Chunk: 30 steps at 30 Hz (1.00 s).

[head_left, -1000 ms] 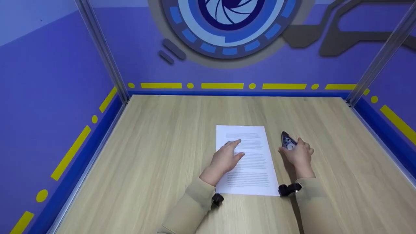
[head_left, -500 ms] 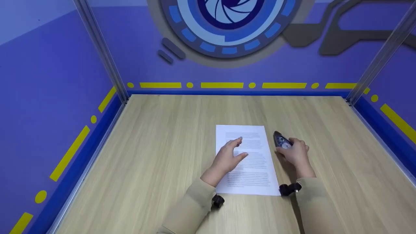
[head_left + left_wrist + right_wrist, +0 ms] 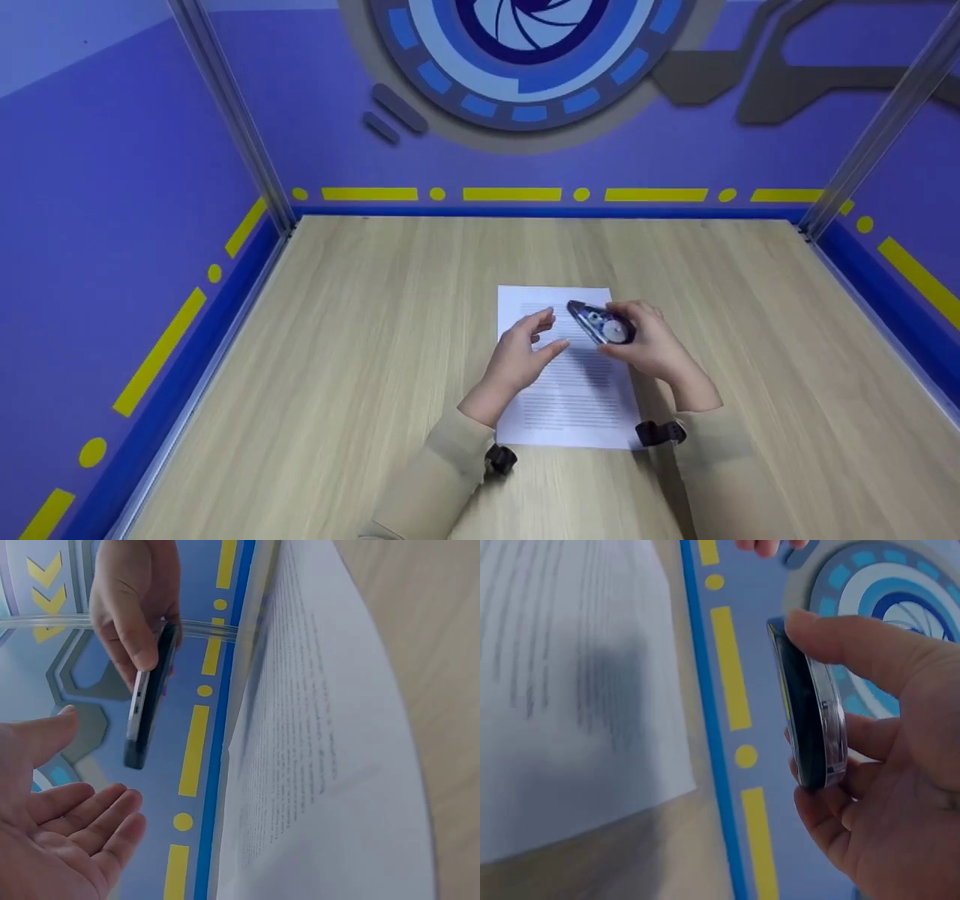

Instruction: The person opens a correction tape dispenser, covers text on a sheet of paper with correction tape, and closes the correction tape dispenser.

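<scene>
A printed white sheet (image 3: 570, 405) lies on the wooden table. Above its upper right part, the right hand (image 3: 660, 345) pinches a dark, clear-cased correction-tape-like dispenser (image 3: 604, 326) between thumb and fingers, its pointed end towards the left hand. The left hand (image 3: 517, 356) hovers over the sheet's left side, thumb and fingers apart, holding nothing. In the left wrist view the dispenser (image 3: 150, 701) hangs off the sheet's surface, a gap away from the left hand (image 3: 67, 817). The right wrist view shows the dispenser (image 3: 810, 705) on edge in the right hand (image 3: 892, 742).
The wooden table (image 3: 360, 337) extends around the sheet. Blue-purple panels (image 3: 315, 150) with yellow marks stand behind it and at both sides, joined by metal posts at the corners. A small black device (image 3: 501, 459) is worn at each wrist.
The right hand has moved left with the dispenser, from beside the sheet to above it. The left hand has stayed nearly in place, its fingers a little more bent.
</scene>
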Tool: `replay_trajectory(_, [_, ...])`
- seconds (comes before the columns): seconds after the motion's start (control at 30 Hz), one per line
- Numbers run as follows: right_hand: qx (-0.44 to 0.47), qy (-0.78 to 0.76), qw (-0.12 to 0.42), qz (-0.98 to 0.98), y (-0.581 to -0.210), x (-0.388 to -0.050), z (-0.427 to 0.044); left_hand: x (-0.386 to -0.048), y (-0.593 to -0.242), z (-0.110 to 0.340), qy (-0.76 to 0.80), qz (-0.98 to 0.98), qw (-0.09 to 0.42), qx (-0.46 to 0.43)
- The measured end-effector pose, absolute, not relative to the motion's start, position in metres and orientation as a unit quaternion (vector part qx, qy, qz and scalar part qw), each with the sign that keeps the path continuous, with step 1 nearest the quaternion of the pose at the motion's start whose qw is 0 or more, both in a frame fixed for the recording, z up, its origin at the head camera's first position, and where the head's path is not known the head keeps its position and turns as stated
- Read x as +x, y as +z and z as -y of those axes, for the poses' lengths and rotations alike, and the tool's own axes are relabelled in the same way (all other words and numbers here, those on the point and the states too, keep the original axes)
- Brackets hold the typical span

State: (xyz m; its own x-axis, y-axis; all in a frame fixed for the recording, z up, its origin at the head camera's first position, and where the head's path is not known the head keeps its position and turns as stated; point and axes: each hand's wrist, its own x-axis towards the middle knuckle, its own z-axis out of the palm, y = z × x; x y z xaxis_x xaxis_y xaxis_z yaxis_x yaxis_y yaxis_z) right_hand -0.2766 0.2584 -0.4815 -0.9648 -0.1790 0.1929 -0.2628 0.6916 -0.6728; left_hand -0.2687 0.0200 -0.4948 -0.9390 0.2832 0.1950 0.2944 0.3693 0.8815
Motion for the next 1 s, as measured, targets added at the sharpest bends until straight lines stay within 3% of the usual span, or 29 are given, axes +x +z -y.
replay_trajectory(0.5, [0.221, 0.365, 0.068, 0.902, -0.459, -0.254, -0.228, -0.271, -0.489, -0.016, -0.597, 0.788, 0.017, -0.147])
replay_trajectory(0.8, [0.248, 0.361, 0.097, 0.893, -0.452, -0.250, -0.223, -0.273, -0.482, -0.011, -0.694, 0.706, -0.043, -0.132])
replay_trajectory(1.0, [0.251, 0.362, 0.092, 0.893, -0.447, -0.249, -0.221, -0.274, -0.480, -0.008, -0.704, 0.697, -0.042, -0.132])
